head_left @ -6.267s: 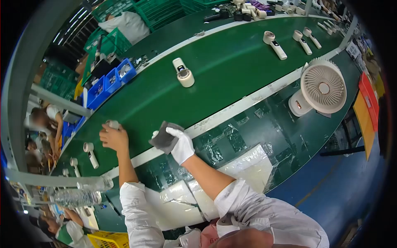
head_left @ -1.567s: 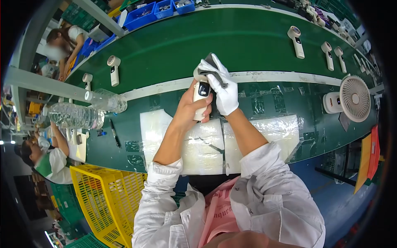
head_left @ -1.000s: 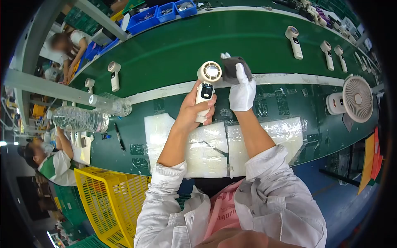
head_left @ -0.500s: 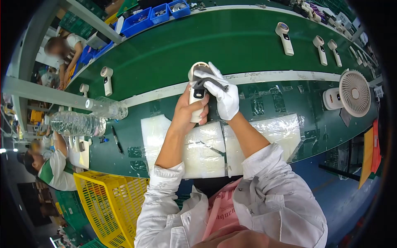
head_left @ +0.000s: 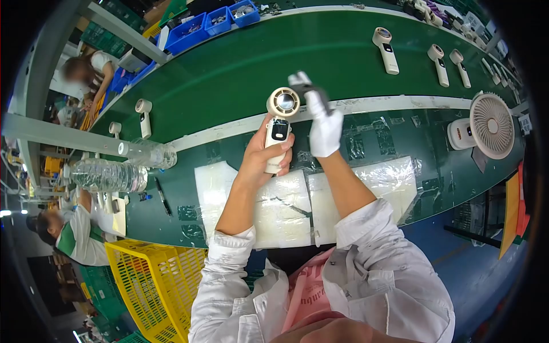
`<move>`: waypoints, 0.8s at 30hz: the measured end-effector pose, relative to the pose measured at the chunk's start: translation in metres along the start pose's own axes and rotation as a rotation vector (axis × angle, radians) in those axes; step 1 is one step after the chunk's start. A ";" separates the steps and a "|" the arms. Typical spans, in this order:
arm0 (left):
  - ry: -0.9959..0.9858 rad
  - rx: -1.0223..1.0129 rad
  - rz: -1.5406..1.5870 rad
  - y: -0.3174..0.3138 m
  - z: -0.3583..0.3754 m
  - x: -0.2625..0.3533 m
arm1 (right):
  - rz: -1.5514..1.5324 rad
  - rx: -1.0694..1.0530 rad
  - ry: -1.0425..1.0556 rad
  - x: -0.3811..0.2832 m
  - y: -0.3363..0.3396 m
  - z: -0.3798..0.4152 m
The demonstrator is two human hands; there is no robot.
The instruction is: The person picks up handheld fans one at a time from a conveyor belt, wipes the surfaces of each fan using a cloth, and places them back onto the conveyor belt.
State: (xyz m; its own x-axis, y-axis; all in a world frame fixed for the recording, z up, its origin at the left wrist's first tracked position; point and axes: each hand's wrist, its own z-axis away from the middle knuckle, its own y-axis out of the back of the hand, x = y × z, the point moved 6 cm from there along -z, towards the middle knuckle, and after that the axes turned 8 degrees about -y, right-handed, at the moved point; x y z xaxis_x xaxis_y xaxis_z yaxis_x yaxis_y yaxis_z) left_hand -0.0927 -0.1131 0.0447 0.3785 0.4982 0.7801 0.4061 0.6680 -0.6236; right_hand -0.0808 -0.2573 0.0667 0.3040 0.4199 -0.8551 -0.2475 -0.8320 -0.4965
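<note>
A cream handheld fan (head_left: 283,103) stands upright in my bare left hand (head_left: 257,154), which is wrapped round its handle. The round head with its shiny centre and the dark panel on the handle face me. To the right of the fan head, apart from it, is my white-gloved right hand (head_left: 325,128). A dark grey cloth (head_left: 315,93) is pinched in its fingers, slightly blurred by motion. Below both hands, white padded sheets (head_left: 283,211) under clear film lie on the work surface.
More handheld fans (head_left: 386,51) lie along the green belt (head_left: 229,74). A round desk fan (head_left: 492,126) stands at the right. Water bottles (head_left: 108,174) and a pen (head_left: 162,197) lie at the left, above a yellow crate (head_left: 143,286). Other people (head_left: 86,74) sit at the far left.
My right hand with the grey cloth has moved off the fan head to the right, leaving the head uncovered. My left hand still holds the handle. The fans on the belt have shifted slightly left.
</note>
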 end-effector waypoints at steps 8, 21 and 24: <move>0.047 0.054 0.094 0.009 0.003 -0.003 | 0.366 -0.168 0.248 0.008 -0.010 0.005; -0.014 -0.014 0.076 0.007 -0.002 -0.001 | -0.179 0.122 -0.038 0.007 0.024 -0.007; 0.004 0.015 0.030 0.007 -0.001 -0.003 | -0.054 0.080 -0.013 0.001 0.011 -0.006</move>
State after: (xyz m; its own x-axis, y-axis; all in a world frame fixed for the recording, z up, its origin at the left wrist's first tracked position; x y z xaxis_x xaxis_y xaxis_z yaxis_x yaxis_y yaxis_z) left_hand -0.0900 -0.1108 0.0380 0.3938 0.5157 0.7609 0.3824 0.6608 -0.6458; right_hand -0.0781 -0.2683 0.0609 0.3070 0.4687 -0.8283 -0.3040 -0.7764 -0.5521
